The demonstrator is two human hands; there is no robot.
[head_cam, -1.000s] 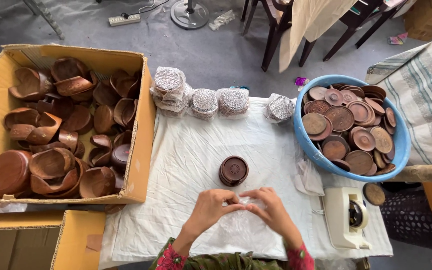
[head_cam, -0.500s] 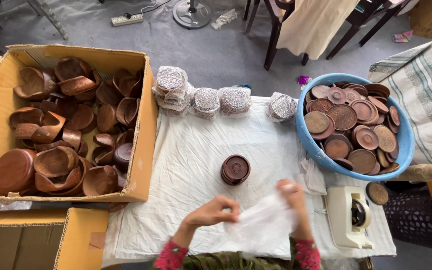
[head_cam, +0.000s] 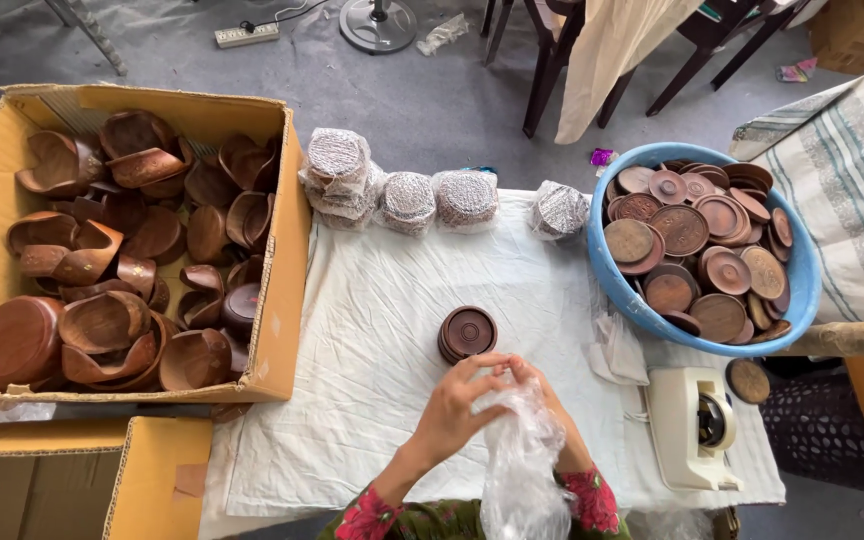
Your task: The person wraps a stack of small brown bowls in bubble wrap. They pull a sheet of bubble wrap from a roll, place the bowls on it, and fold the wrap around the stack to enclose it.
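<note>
At lower centre, our left hand (head_cam: 457, 405) and right hand (head_cam: 542, 400) pinch the clear plastic bag (head_cam: 522, 470); we should spread its mouth wide beneath the round wooden box (head_cam: 468, 334).

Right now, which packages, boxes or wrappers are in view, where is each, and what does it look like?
Clear plastic bag: crinkled, held by both the left hand and the right hand, front centre.
Wrapped bundles: a row of round, silvery-white parcels at the cloth's far edge.
Large cardboard box: left, open, tan, full of brown wooden bowls.
Small cardboard box: front left, tan, open.
No labels, signs or screens stand out.
</note>
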